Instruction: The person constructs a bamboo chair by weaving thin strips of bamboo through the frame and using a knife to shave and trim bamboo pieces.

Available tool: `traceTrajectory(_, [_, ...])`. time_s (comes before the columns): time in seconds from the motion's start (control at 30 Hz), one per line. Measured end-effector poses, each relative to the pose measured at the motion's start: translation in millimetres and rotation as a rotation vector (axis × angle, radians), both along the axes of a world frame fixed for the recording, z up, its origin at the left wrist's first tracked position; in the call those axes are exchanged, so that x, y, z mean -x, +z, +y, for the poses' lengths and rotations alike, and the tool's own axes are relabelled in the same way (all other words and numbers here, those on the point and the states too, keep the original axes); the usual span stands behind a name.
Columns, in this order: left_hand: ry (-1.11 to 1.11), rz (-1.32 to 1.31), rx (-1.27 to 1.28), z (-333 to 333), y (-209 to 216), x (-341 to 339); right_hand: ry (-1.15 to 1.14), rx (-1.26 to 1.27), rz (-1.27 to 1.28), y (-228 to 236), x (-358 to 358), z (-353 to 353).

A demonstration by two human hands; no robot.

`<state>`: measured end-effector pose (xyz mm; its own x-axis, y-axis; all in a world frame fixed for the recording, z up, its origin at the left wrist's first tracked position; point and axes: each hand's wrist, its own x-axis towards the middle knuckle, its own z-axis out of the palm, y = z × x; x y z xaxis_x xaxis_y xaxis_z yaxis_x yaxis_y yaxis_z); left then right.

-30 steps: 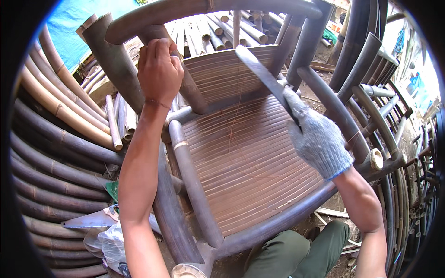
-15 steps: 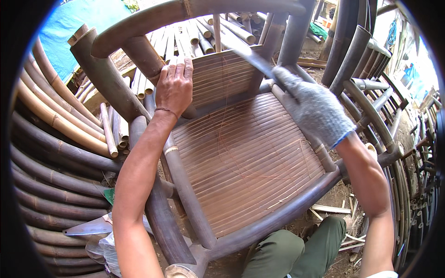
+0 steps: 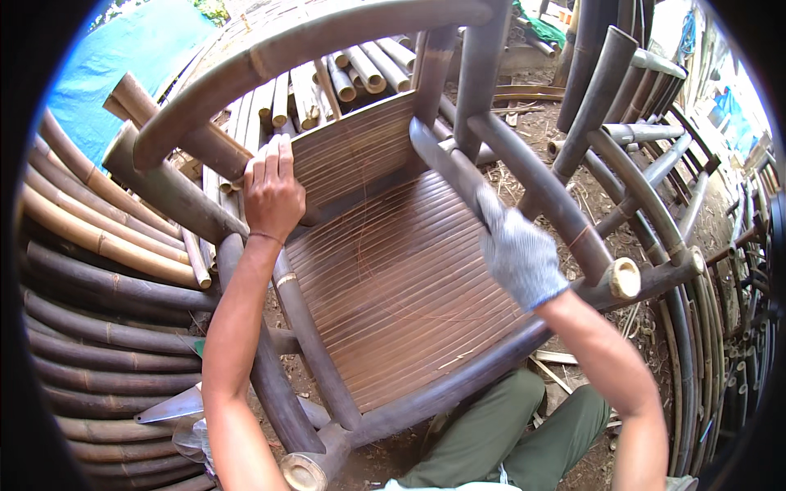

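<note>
A dark bamboo chair (image 3: 327, 416) stands in front of me, its slatted seat (image 3: 401, 311) facing up and its slatted back panel (image 3: 360, 151) at the far side. My bare left hand (image 3: 274, 188) is closed over the left end of that panel, by the curved back frame. In a grey knitted glove, my right hand (image 3: 524, 258) grips a machete (image 3: 450, 170) above the seat's right side. Its broad blade points away and to the left, the tip near the panel's right end. Thin reddish cord lies loosely over the seat.
Curved bamboo poles (image 3: 123, 270) are stacked at the left, with a handsaw (image 3: 172, 405) near my left forearm. Cut bamboo lengths (image 3: 368, 69) lie behind the chair. More bamboo frames (image 3: 634, 192) stand at the right. A blue tarp (image 3: 139, 65) covers something at the far left.
My gloved right hand has come left and nearer with the machete, whose blade now shows more sharply. My left hand keeps its hold; the whole view has shifted somewhat.
</note>
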<state>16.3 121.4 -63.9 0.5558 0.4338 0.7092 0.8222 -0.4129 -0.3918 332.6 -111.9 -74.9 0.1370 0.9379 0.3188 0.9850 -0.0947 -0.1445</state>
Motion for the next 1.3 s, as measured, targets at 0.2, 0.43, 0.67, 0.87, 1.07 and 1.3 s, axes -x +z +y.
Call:
traceTrajectory(0.2, [0.018, 0.01, 0.114, 1.9, 1.0, -6.0, -0.142, 0.258, -0.131, -55.1, -26.7, -50.9])
traceTrajectory(0.43, [-0.418, 0.581, 0.064, 2.3, -7.1, -80.6, -0.232, 0.266, -0.007, -59.8, -27.6, -52.3])
traceTrajectory(0.67, [-0.557, 0.64, 0.773, -49.7, 20.2, -115.5, 0.178, -0.167, 0.649, -7.3, 29.3, 10.0])
traceTrajectory(0.87, [-0.726, -0.326, 0.476, -78.0, 101.6, -69.1, 0.178, 0.187, 1.448, 72.2, 65.9, -42.6])
traceTrajectory(1.07, [-0.252, -0.695, 0.673, 13.6, 96.3, 4.3, 0.166, -0.433, 0.761, 133.5, 1.2, -32.9])
traceTrajectory(1.3, [-0.465, -1.169, 0.994, 71.4, 62.9, -47.8, -0.104, -0.402, -0.098, 123.7, 23.1, 212.6])
